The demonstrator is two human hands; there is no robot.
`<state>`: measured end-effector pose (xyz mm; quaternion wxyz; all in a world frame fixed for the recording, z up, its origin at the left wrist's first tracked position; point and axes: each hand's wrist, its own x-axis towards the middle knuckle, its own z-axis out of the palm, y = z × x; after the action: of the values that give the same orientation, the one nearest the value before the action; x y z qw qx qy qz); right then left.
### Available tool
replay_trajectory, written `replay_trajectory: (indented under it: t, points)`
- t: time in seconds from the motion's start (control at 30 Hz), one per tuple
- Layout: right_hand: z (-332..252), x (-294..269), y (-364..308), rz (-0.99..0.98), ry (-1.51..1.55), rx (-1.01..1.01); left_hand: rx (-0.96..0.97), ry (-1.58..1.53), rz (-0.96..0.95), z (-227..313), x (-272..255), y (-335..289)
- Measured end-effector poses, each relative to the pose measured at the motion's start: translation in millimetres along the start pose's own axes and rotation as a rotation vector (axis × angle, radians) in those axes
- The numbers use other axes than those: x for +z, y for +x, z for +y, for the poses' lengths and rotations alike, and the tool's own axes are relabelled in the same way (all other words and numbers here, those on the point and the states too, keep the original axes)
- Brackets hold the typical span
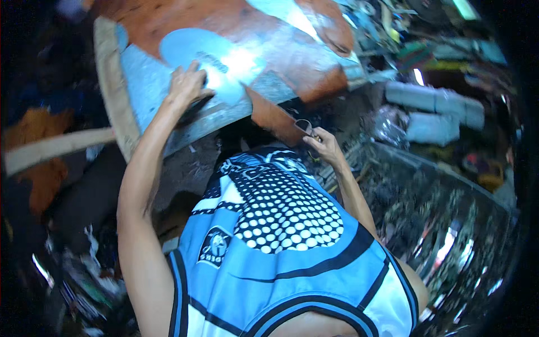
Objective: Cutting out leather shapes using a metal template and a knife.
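Over at the bench, the person's left hand point(188, 85) has its fingers loosely spread, gripping nothing, and touches a smooth, light-blue, rounded sheet point(185, 48) near its lower left edge. That sheet lies partly over a broad, reddish-brown, leather-like piece point(163, 14) and partly over the grey, flat-topped table point(140, 84), with a bright glare on it. The right hand point(327, 146), lower and beyond the table's near edge, has its fingers bent in around a small, dark-rimmed, metal-looking loop point(304, 120); I can't tell what it belongs to. Just beside it, a narrow, reddish-brown, leather-like flap point(272, 115) extends past the table edge, its end near the right fingers
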<state>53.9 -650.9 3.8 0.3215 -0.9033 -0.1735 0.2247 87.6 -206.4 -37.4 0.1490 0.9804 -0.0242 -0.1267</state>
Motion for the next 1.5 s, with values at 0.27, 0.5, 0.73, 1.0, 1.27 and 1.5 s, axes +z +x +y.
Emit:
replay_trajectory:
  t: [0.27, 0.5, 0.73, 1.0, 1.27, 1.5]
  points:
    - [43, -37, -61, 0.557, 1.337, 0.488, 0.009, -0.017, 0.03, -4, -2, -2]
    - [84, -36, -96, 0.764, 1.516, 0.443, -0.045, -0.027, -0.052, 4, -16, -1]
    - [117, 4, -102, 0.654, 1.502, 0.678, -0.047, 0.03, 0.046, -1, -14, -7]
    - [128, -20, -63, 0.827, 1.155, 0.79, -0.117, -0.082, 0.067, 29, -40, -27]
    - [-74, -128, 118, 0.224, 1.025, 0.269, -0.233, -0.057, 0.13, 42, -61, -71]
    - [-189, -74, 237, -0.422, -0.135, -0.451, -0.409, -0.135, -0.021, 60, -81, -59]
